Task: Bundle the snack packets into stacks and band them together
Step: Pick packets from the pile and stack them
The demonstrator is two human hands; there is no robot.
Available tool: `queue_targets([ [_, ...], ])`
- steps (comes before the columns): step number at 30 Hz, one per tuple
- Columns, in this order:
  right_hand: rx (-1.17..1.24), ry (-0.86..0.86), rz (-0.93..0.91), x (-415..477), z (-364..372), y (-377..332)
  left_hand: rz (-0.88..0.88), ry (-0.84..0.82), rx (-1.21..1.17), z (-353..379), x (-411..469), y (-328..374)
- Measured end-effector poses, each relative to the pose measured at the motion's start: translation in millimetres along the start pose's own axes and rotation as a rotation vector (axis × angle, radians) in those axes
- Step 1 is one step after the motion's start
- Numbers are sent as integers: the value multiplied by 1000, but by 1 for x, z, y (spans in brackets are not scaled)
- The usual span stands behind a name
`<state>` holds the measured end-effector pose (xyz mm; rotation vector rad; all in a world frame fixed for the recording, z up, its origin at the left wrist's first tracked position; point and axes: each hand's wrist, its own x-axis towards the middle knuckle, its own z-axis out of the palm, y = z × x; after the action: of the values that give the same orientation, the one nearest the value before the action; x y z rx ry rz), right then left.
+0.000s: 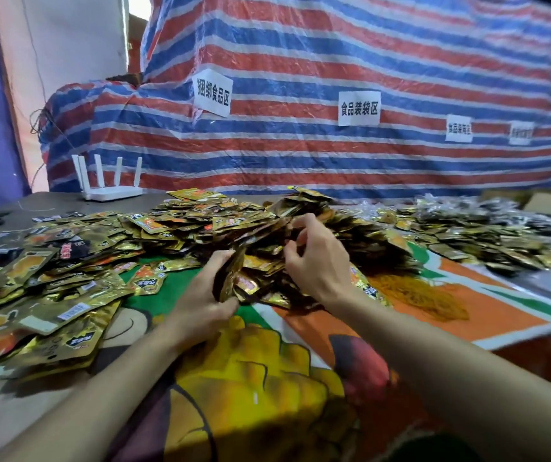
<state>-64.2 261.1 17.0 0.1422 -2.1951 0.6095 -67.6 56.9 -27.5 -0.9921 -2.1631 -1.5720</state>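
The left hand (200,296) grips an upright stack of gold snack packets (232,275). Just beside it, the right hand (315,261) curls its fingers into the packet heap (200,225); whether it grips anything cannot be told. Orange rubber bands (417,295) lie right of that hand on the cartoon-printed counter (267,378). Beyond the heap stand a white router (109,191) and a striped tarpaulin (300,145).

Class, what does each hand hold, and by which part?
Left hand grips a stack of packets by its edges, thumb below, fingers above. Right hand curls into the pile; hold unclear.
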Motion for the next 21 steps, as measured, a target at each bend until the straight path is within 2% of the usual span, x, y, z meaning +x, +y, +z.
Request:
queue_targets([
  [2,-283,-49,104,10,-28,35,65,-19,114,3,-1,1],
  [5,-721,-313,321,17,-69,85,120,-53,184,7,0,0],
  [7,-843,-460,421,10,-90,111,104,-74,188,8,1,-2],
  [10,-847,-540,530,-2,-102,134,95,-88,149,6,3,-5],
  [16,-774,-398,517,-3,-105,141,5,-2,-30,0,3,-7],
  [21,-687,-344,584,11,-109,128,-55,77,3,-4,5,-10],
])
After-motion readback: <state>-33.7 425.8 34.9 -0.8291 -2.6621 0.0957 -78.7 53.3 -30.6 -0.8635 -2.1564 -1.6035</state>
